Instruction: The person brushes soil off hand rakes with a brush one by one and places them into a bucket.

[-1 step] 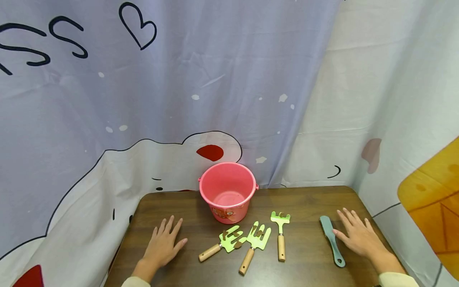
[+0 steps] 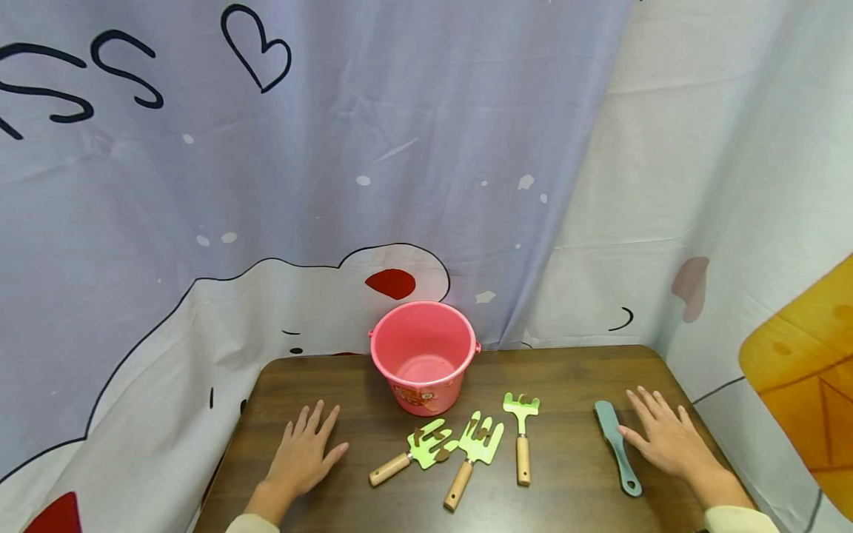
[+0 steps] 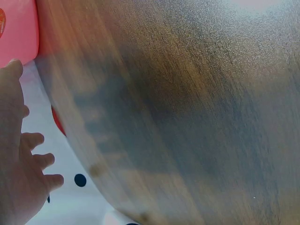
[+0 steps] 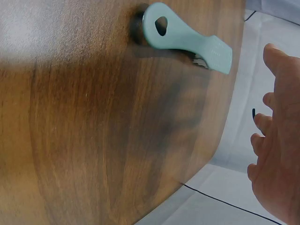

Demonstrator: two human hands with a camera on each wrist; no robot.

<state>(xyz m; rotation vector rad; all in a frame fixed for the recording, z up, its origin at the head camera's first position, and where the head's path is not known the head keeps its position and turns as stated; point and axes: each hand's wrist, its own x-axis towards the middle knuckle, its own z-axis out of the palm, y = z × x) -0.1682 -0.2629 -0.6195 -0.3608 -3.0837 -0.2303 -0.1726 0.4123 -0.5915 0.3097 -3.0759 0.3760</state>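
Observation:
My left hand is spread with straight fingers over the left side of the table, holding nothing; its shadow falls on the wood in the left wrist view. To its right lie a green garden fork with a wooden handle, a second garden fork and a small green hand rake, all with brown smears. Behind them a pink bucket stands upright. On the right side, my right hand is also spread and holds nothing. Its thumb overlaps a teal brush in the head view; bristles show underneath the brush in the right wrist view.
The brown wooden table has rounded back corners. A printed curtain hangs behind it and along both sides. The bucket stands close to the table's back edge, with the two forks' heads nearly meeting in front of it.

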